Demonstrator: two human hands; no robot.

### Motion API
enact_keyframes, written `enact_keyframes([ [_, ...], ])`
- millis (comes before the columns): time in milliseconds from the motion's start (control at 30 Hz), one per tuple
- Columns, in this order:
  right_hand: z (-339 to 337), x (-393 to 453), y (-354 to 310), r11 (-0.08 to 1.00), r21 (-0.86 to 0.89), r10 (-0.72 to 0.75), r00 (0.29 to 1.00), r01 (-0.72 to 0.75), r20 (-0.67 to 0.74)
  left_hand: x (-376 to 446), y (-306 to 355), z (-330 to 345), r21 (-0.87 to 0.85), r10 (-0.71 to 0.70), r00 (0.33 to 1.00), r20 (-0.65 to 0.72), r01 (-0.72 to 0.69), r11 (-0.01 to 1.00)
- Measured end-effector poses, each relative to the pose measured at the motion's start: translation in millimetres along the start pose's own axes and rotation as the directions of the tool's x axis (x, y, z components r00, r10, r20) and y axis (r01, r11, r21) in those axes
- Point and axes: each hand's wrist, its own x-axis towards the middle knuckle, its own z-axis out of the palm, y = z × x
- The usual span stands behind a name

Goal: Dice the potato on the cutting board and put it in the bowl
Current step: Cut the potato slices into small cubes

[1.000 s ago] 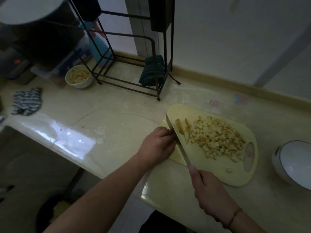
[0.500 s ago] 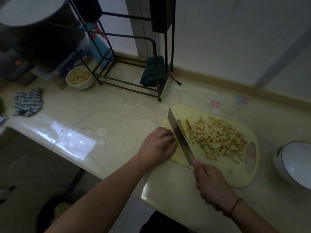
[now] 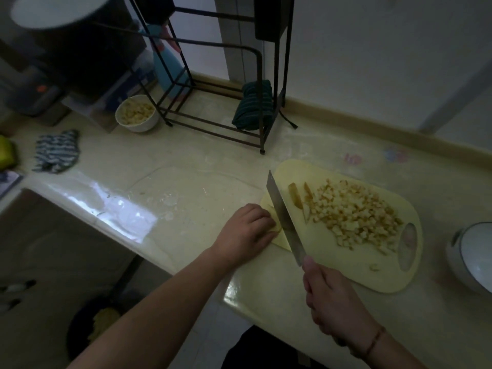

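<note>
Since half a second ago, our broad steel cleaver (image 3: 283, 217) comes back down onto the pale yellow plastic cutting board (image 3: 346, 272), and two long potato strips (image 3: 299, 199) now lie exposed just right of the blade, where only one showed before.

Our right hand (image 3: 330, 302) has its grip clamped round the cleaver handle, index finger up toward the blade's heel. Our left hand (image 3: 246, 230) curls its grip over the remaining piece of potato (image 3: 277, 227) at the board's left edge, knuckles right against the blade.

We judge the main risk to be the fingertips: they are tucked under and hidden, the light is dim, and the last piece is small, so a slip of the blade leftward could nick them. That piece also sits at the very rim of the board, near the table edge, so a hard chop could flick bits to the floor.

A heap of pale yellow potato cubes (image 3: 354, 211) covers the board's middle, uneven in size, some browned at the edges; one stray cube (image 3: 374, 267) lies near the board's front. A white bowl (image 3: 476, 257) waits on the table right of the board, apparently empty.
</note>
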Motion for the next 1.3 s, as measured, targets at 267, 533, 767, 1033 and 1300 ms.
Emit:
enact_keyframes([
  [267,3,3,5,0.996,-0.071,-0.055,0.998,0.052,-0.041,6,-2,1,0.034,0.020,1.000,-0.011,-0.019,0.999],
  [533,3,2,9,0.983,-0.160,-0.099,0.993,0.087,-0.068,13,-11,2,0.032,0.100,0.994,0.054,-0.102,0.994],
  [767,6,18,-1,0.972,-0.209,-0.121,0.992,0.109,-0.047,9,-9,5,0.015,0.050,0.998,0.044,-0.051,0.999],
  [1033,-2,21,13,0.991,-0.105,-0.091,0.995,0.086,-0.047,10,-5,1,0.034,0.069,0.997,0.030,-0.070,0.997],
  [1300,-17,8,6,0.914,-0.321,-0.279,0.958,0.247,-0.060,6,3,-13,0.030,0.122,0.988,-0.098,-0.120,0.992],
])
